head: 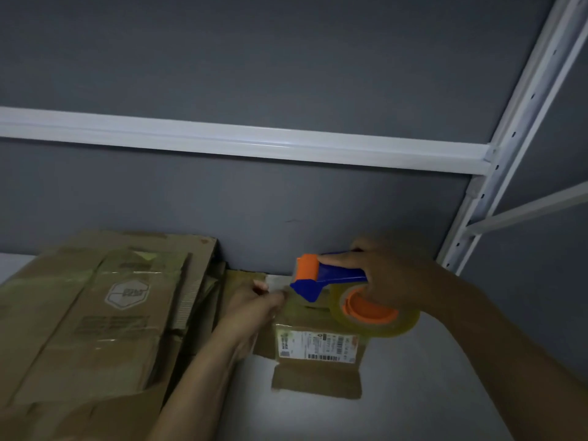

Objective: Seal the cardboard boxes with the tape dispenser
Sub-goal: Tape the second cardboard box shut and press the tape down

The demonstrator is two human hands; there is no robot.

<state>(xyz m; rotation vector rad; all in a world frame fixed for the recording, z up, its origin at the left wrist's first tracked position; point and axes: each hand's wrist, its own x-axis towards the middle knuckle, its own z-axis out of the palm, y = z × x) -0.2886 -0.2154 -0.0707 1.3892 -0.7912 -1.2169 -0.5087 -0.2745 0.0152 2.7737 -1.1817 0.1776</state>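
Note:
A small cardboard box (316, 351) with a white shipping label stands on the white shelf, its near flap lying open toward me. My right hand (391, 275) grips the blue and orange tape dispenser (331, 283), which carries a clear tape roll (375, 316), just above the far top of the box. My left hand (254, 308) is at the box's far left top corner, fingers curled there near the dispenser's front end; whether it pinches the tape end I cannot tell in the dim light.
A stack of flattened cardboard boxes (95, 313) fills the shelf's left side, close against my left forearm. A grey wall rises behind. A white rail (241, 141) crosses above, and a perforated white upright (509, 148) stands at the right. Bare white shelf (413, 393) lies near me.

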